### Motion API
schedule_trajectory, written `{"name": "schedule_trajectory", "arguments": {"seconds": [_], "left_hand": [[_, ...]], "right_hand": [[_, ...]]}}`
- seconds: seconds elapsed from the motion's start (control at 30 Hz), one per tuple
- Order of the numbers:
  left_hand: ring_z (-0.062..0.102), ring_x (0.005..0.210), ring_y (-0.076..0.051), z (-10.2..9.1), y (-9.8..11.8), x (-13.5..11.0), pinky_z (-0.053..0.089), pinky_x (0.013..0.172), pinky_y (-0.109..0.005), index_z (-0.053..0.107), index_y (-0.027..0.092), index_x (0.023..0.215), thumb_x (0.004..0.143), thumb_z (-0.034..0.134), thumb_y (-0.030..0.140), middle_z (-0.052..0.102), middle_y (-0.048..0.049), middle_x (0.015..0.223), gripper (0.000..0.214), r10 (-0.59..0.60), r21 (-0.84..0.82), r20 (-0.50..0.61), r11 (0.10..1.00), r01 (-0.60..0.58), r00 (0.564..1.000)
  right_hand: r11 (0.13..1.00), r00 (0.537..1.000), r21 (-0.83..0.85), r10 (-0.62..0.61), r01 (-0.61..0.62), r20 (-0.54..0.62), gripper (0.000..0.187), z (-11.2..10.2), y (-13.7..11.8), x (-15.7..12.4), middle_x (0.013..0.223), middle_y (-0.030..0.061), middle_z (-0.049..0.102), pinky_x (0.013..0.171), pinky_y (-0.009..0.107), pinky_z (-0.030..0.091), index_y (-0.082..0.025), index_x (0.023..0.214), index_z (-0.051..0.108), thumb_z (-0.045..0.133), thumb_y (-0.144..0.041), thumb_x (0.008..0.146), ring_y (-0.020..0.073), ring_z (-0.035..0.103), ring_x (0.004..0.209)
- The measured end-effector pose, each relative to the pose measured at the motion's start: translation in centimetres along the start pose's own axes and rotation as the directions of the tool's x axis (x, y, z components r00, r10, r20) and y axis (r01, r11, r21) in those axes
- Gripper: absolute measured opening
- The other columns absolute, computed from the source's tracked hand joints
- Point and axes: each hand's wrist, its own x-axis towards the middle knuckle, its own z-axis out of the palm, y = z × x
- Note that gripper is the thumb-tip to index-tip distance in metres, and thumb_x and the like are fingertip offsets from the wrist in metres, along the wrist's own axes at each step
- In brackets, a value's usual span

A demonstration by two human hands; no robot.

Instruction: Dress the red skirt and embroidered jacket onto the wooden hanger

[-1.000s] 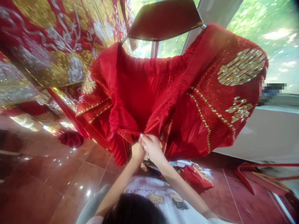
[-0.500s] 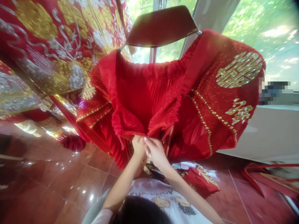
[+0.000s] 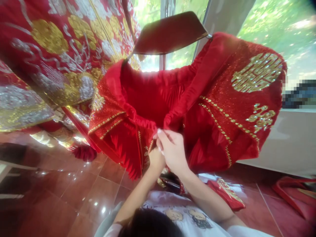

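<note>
A red skirt (image 3: pixel 217 79) with a gathered waistband, pleats, sparkling panels and gold beaded trim hangs from a dark red clip hanger (image 3: pixel 170 34). The clips grip its waistband on either side, and the waist gapes toward me. At the near middle of the waistband, my right hand (image 3: pixel 172 148) pinches the red fabric between thumb and fingers. My left hand (image 3: pixel 157 158) sits just below and against it, closed at the same edge. Its fingertips are mostly covered by the right hand, so the exact hold is partly hidden.
Another red garment (image 3: pixel 56 49) with gold and silver embroidery hangs at the left. Windows (image 3: pixel 266 19) are behind. A red embroidered piece (image 3: pixel 227 194) lies low on the right, above the tiled floor (image 3: pixel 86 194). A red-framed object (image 3: pixel 293 194) stands at the far right.
Both hands have risen slightly and shifted right with the waistband edge. The front edge, stretched flatter and folded over before, is now bunched and gathered. The view has shifted a little.
</note>
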Motion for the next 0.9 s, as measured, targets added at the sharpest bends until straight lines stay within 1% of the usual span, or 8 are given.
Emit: {"name": "schedule_trajectory", "arguments": {"seconds": [0.1,0.2,0.27,0.3,0.4,0.6,0.77,0.9], "left_hand": [[0.058,0.061,-0.018,-2.3,-0.3,-1.2,0.039,0.058,-0.026,0.063,0.014,0.081,0.093,0.043,0.028,0.061,-0.0063,0.066,0.027,-0.003,0.017,0.033,1.0,0.002,0.999],[0.051,0.052,-0.013,-5.5,-0.2,-2.8,0.034,0.053,-0.022,0.058,0.016,0.073,0.092,0.045,0.04,0.057,-0.0013,0.06,0.034,0.058,-0.06,-0.127,0.996,-0.066,0.99],[0.049,0.052,-0.01,-7.4,0.7,-3.2,0.035,0.052,-0.021,0.056,0.016,0.072,0.091,0.049,0.042,0.055,0.0003,0.06,0.033,0.135,-0.098,-0.38,0.978,-0.184,0.915],[0.049,0.053,-0.01,-8.1,1.3,-3.1,0.036,0.054,-0.02,0.058,0.015,0.075,0.09,0.051,0.041,0.056,0.0002,0.062,0.031,0.171,-0.092,-0.487,0.965,-0.245,0.857],[0.053,0.058,-0.01,-9.3,3.4,-1.7,0.04,0.057,-0.019,0.064,0.014,0.092,0.089,0.055,0.039,0.062,-0.001,0.07,0.027,0.243,-0.027,-0.595,0.946,-0.322,0.766],[0.058,0.058,-0.012,-8.7,5.4,1.0,0.039,0.057,-0.021,0.067,0.015,0.088,0.089,0.055,0.038,0.067,-0.0029,0.069,0.027,0.263,0.048,-0.578,0.956,-0.289,0.772],[0.048,0.053,-0.009,-8.6,5.3,0.6,0.034,0.055,-0.021,0.061,0.016,0.071,0.093,0.048,0.036,0.059,-0.0005,0.061,0.033,0.239,-0.089,-0.476,0.944,-0.317,0.846],[0.04,0.051,-0.008,-7.1,4.4,-1.1,0.03,0.053,-0.021,0.054,0.016,0.063,0.091,0.05,0.032,0.05,0.0022,0.055,0.033,0.201,-0.301,-0.35,0.901,-0.313,0.915]], "right_hand": [[0.969,0.992,-0.212,-0.119,0.126,0.047,0.039,-1.2,0.8,-0.4,0.044,-0.0008,0.048,0.042,0.017,0.034,-0.013,0.062,0.059,0.047,-0.041,0.087,0.0063,0.043,0.039],[0.854,0.922,-0.448,-0.36,0.265,-0.14,0.03,-2.4,1.2,-0.8,0.052,0.0002,0.056,0.048,0.018,0.039,-0.013,0.074,0.064,0.054,-0.039,0.086,0.0069,0.048,0.044],[0.776,0.851,-0.557,-0.48,0.297,-0.214,0.025,-2.7,1.2,-0.6,0.055,-0.0007,0.057,0.051,0.018,0.041,-0.014,0.083,0.065,0.06,-0.038,0.083,0.007,0.049,0.046],[0.754,0.846,-0.586,-0.492,0.296,-0.205,0.025,-2.7,1.1,-0.3,0.056,-0.0011,0.057,0.053,0.018,0.042,-0.014,0.088,0.065,0.061,-0.038,0.082,0.0074,0.049,0.047],[0.744,0.902,-0.619,-0.413,0.252,-0.129,0.029,-2.7,1.2,1.2,0.06,0.0004,0.061,0.054,0.02,0.042,-0.015,0.092,0.065,0.061,-0.041,0.081,0.0099,0.053,0.05],[0.778,0.924,-0.529,-0.381,0.339,0.032,0.024,-4.0,1.7,3.0,0.07,0.0053,0.067,0.056,0.021,0.045,-0.015,0.083,0.067,0.053,-0.034,0.083,0.0118,0.059,0.057],[0.788,0.933,-0.522,-0.357,0.326,0.044,0.022,-4.6,1.6,2.3,0.063,0.0025,0.062,0.051,0.017,0.04,-0.014,0.076,0.063,0.052,-0.033,0.083,0.0089,0.053,0.052],[0.859,0.966,-0.443,-0.239,0.257,0.098,0.031,-4.8,1.9,1.8,0.058,-0.0001,0.055,0.049,0.017,0.039,-0.013,0.089,0.064,0.049,-0.04,0.087,0.0085,0.05,0.051]]}}
